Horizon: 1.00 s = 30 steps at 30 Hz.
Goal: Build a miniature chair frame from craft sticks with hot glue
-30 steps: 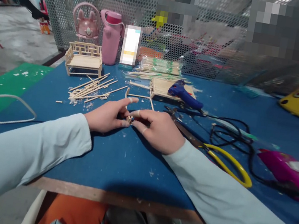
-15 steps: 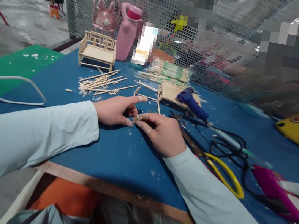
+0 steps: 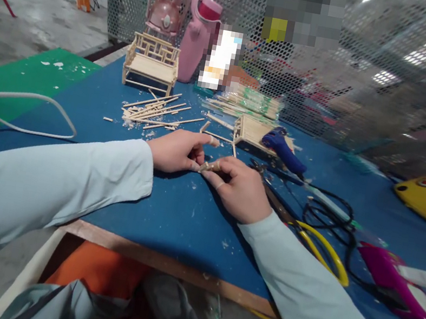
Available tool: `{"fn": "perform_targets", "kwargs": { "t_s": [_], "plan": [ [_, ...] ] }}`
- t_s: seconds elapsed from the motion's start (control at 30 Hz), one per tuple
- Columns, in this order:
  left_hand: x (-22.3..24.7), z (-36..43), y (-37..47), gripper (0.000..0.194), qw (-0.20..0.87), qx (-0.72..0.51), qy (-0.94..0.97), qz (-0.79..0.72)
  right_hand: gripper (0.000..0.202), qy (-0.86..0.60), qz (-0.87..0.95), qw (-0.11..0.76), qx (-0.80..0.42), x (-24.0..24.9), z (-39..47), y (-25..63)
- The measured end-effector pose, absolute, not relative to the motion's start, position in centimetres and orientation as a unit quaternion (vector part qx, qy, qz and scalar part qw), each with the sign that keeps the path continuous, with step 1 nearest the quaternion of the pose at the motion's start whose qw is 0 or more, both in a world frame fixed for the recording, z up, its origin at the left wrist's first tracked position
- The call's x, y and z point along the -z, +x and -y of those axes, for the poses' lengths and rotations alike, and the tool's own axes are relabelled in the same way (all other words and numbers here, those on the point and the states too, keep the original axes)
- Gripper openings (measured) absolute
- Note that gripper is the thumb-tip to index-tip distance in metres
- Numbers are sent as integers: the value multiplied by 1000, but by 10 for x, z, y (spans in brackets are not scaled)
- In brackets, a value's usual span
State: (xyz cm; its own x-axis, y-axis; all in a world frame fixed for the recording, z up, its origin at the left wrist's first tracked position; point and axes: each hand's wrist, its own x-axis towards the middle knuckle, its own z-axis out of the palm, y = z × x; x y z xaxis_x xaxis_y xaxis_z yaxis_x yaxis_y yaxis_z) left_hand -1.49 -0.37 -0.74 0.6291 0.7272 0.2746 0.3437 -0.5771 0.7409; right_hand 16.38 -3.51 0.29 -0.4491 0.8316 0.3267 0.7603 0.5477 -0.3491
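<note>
Wooden piece [image 3: 204, 167] between right hand's fingers [image 3: 216, 181]

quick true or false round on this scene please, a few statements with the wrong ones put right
1. The right hand pinches a small piece. True.
2. The left hand holds the blue glue gun. False: its thumb is by the small piece; the glue gun lies apart from both hands.
3. Loose sticks lie on the blue tabletop. True.
4. The pink bottle lies on its side. False: it stands upright.
</note>
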Motion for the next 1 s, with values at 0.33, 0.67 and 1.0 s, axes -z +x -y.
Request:
{"fn": "perform_targets", "kwargs": {
  "t_s": [0.33,0.67,1.0],
  "plan": [
    [9,3,-15,54,313,-290,846,-320,13,-475,843,237,-91,-2,36,162],
    [7,4,-14,54,317,-285,843,-328,12,-506,823,237,-103,-3,37,157],
    [3,-2,-12,40,449,-315,764,-340,11,-499,825,244,-107,0,37,159]
  ]
}}
